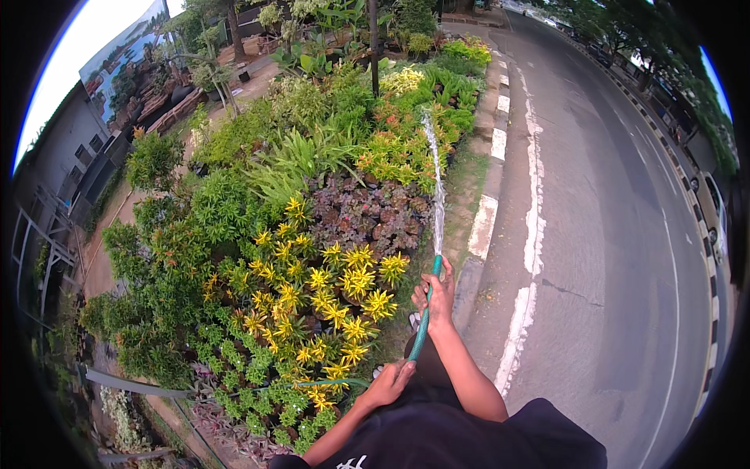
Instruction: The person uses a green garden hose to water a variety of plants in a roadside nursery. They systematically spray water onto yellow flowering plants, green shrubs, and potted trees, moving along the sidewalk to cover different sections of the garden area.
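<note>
A green garden hose (420, 334) runs between my two hands, its open end pointing away from me. Near that end, my right hand (438, 296) grips it with the thumb and fingers wrapped round. Lower down, close to my body, my left hand (391, 382) holds the same hose, which trails off to the left over the plants. A stream of water (436, 199) shoots from the mouth and arcs forward beside orange-tipped green shrubs (398, 155). Yellow-leaved plants (337, 313) stand left of my hands, with dark purple-leaved plants (369, 214) beyond them.
A black-and-white painted kerb (483, 225) edges the bed on the right, with an asphalt road (592, 264) beyond. A dark pole (374, 53) rises among the far plants. At left are a metal rail (135, 384) and a low building (64, 155). A parked car (708, 208) stands across the road.
</note>
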Tool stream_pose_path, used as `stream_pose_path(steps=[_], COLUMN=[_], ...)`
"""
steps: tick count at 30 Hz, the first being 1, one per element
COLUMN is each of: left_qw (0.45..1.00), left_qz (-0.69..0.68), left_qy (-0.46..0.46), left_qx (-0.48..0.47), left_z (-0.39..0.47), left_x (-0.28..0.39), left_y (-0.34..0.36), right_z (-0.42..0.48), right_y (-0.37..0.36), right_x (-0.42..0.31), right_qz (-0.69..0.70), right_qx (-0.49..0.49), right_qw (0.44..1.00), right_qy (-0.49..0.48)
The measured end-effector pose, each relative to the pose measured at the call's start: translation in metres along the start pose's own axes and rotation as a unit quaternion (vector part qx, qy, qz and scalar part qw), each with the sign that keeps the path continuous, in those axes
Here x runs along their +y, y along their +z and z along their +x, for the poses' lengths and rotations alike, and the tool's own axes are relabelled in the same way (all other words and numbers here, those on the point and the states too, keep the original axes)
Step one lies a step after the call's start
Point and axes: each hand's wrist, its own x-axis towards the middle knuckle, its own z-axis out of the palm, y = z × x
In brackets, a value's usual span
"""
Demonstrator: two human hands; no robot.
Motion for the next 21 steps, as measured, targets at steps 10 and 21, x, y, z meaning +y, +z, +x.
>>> stream_pose_path(steps=[10, 21], left_qw=[1.000, 0.999], left_qz=[-0.014, -0.033], left_qy=[0.005, -0.003], left_qx=[-0.024, -0.034], left_z=[-0.009, -0.011], left_x=[0.010, -0.002], left_y=[0.002, -0.001], right_z=[-0.008, -0.013], right_y=[-0.006, 0.000], right_x=[0.004, 0.004], right_qz=[0.034, 0.025], right_qx=[0.026, 0.012], right_qw=[0.999, 1.000], right_qy=[0.004, -0.011])
